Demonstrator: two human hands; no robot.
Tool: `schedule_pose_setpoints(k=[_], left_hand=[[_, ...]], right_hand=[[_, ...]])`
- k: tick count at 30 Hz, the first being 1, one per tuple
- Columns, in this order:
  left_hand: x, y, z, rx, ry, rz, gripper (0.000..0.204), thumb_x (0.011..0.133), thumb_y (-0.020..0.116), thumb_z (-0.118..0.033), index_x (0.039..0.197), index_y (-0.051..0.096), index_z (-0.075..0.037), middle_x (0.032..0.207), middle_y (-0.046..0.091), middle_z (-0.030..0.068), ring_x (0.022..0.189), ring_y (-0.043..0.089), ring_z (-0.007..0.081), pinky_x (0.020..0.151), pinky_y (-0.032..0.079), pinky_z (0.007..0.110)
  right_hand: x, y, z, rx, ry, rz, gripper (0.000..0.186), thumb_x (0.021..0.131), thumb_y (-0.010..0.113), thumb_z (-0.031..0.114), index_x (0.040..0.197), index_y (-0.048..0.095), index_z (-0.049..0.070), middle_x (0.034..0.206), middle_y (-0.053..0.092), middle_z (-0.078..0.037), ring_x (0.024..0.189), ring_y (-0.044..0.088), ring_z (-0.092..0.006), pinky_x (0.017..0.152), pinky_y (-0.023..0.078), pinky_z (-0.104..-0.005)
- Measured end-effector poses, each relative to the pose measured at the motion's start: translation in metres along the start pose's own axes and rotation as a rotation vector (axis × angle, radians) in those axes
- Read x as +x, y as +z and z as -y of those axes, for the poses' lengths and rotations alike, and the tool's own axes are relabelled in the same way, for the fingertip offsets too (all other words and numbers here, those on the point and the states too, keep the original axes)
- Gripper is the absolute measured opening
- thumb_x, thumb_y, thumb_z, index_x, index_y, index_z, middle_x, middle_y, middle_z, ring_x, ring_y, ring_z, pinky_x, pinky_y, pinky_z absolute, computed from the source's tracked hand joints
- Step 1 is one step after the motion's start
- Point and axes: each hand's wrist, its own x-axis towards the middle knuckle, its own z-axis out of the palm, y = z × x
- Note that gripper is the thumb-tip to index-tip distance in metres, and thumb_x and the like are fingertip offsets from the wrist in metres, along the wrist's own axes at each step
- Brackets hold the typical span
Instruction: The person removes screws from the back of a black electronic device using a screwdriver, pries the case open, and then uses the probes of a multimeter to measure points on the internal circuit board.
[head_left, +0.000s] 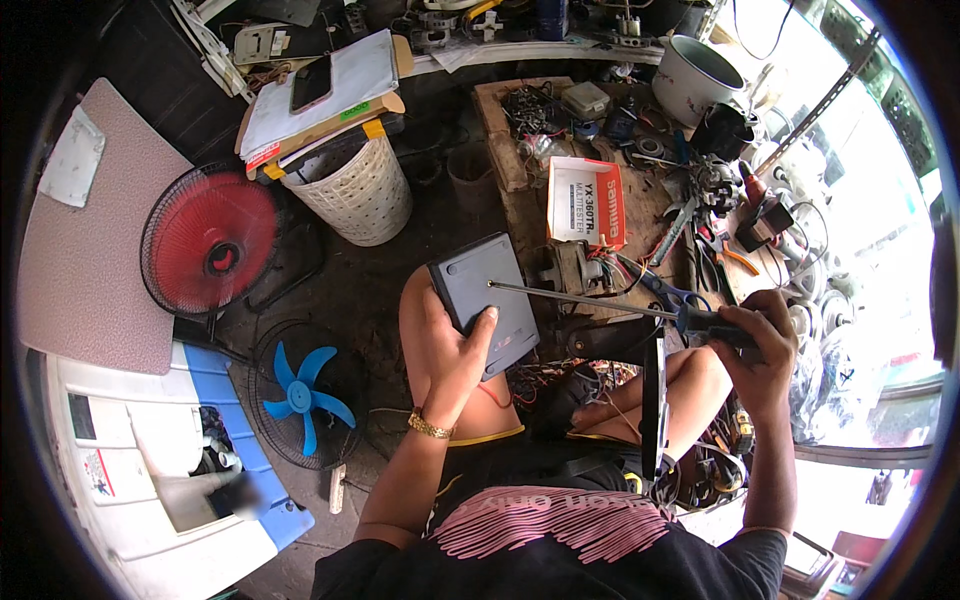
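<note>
My left hand (458,350) grips a flat dark-grey rectangular case (487,265) over my left thigh, with the thumb pressed on its upper face. In my right hand (766,350) is a long-shafted screwdriver (590,301), its handle wrapped by the fingers. The shaft runs leftward across my lap, and its tip meets a small hole or screw spot near the middle of the case. Between my legs, a thin dark panel (653,410) stands almost edge-on. Loose wires lie under and beside my legs.
A cluttered wooden bench (522,215) ahead holds a red-and-white box (586,203), scissors (672,292), pliers (738,258) and a white pot (692,82). To the left are a red fan (190,240), a blue-bladed fan (300,395) and a white basket (360,200) with papers and a phone (312,84) on top.
</note>
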Motion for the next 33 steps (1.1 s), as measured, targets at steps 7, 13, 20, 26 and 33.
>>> schedule_pose_setpoints(k=[7,13,20,26,33], left_hand=[[-0.001,0.000,-0.002,0.047,-0.023,0.027,0.038,0.082,0.068,-0.006,0.111,0.046,0.005,0.103,0.058,0.0169,0.092,0.059,0.0225,0.082,0.047,0.034],[-0.005,-0.002,0.027,0.080,0.021,0.042,0.064,0.075,0.069,-0.006,0.131,0.039,0.007,0.124,0.049,0.0229,0.115,0.050,0.0335,0.102,0.036,0.040],[-0.011,-0.008,0.030,0.049,0.035,0.050,0.069,0.076,0.068,-0.005,0.136,0.035,0.008,0.129,0.046,0.0225,0.120,0.047,0.0321,0.105,0.033,0.040],[-0.013,-0.005,0.026,-0.123,-0.150,0.064,0.071,0.077,0.068,-0.005,0.137,0.033,0.008,0.132,0.045,0.0211,0.121,0.046,0.0290,0.106,0.032,0.039],[-0.013,-0.005,0.033,-0.086,-0.001,0.037,0.070,0.077,0.068,-0.005,0.137,0.034,0.007,0.130,0.047,0.0197,0.119,0.047,0.0278,0.106,0.032,0.039]], right_hand=[[0.015,-0.036,0.041,-0.031,0.003,0.025,0.046,0.061,0.075,-0.006,0.102,0.057,0.006,0.094,0.059,-0.014,0.086,0.061,-0.0311,0.075,0.049,-0.0409],[0.030,-0.061,0.070,0.026,-0.270,0.299,0.034,0.073,0.064,-0.007,0.101,0.049,0.003,0.106,0.060,-0.021,0.096,0.061,-0.0385,0.079,0.053,-0.0407],[0.037,-0.065,0.064,0.241,-0.201,0.374,0.056,0.074,0.061,-0.007,0.124,0.036,0.004,0.115,0.054,-0.025,0.092,0.061,-0.0322,0.079,0.053,-0.0375],[0.031,-0.050,0.065,0.345,-0.010,0.274,0.068,0.081,0.052,0.000,0.143,0.026,0.005,0.110,0.054,-0.021,0.087,0.062,-0.0314,0.079,0.048,-0.0403],[0.032,-0.060,0.064,0.000,-0.060,0.423,0.071,0.076,0.058,0.002,0.140,0.026,0.002,0.115,0.051,-0.021,0.101,0.056,-0.0295,0.085,0.049,-0.0401]])
